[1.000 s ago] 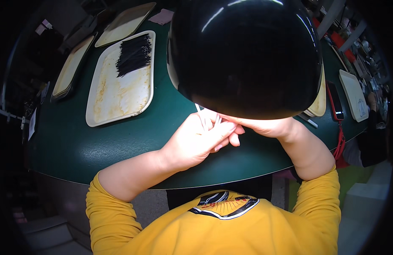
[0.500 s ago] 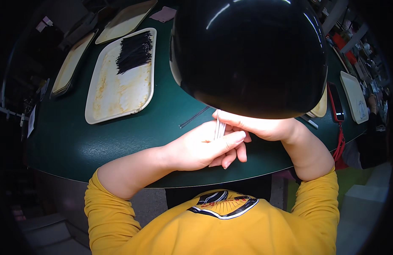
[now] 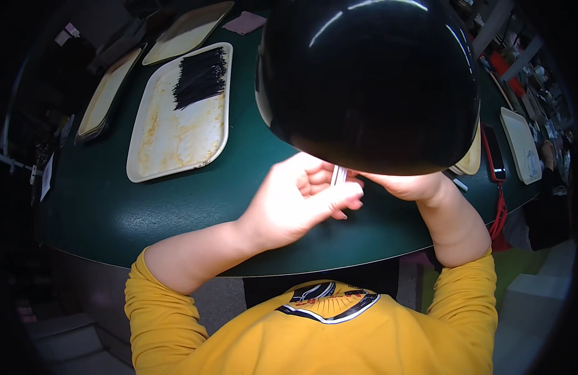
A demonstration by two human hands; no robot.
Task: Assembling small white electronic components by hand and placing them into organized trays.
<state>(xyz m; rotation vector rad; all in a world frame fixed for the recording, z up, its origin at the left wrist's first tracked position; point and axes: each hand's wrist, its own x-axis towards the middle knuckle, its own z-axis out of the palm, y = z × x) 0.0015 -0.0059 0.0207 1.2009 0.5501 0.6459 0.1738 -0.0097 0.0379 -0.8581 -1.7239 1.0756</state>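
Note:
My left hand (image 3: 288, 200) is closed around several thin white strips (image 3: 339, 175), which stand up between its thumb and curled fingers. The upper ends of the strips pass out of sight behind a big glossy black dome, a lamp shade by its look (image 3: 370, 81). Bright light falls on both hands under its lower rim. Close to the strips on the right is my right hand (image 3: 406, 185), palm side partly showing. Its fingers are mostly hidden by the dome, so what they hold cannot be seen.
On the green table (image 3: 176, 212), a cream tray (image 3: 176, 147) bears a row of thin dark strands (image 3: 201, 76). More trays (image 3: 189, 31) (image 3: 108, 94) lie at the far left, near a pink cloth (image 3: 244, 23). A phone with a red strap (image 3: 494, 153) and another tray (image 3: 521, 144) are right.
Both hands have shifted away from me, further under the dome. The white strips moved along and slightly right. A thin dark strand on the table is now out of sight near my left hand.

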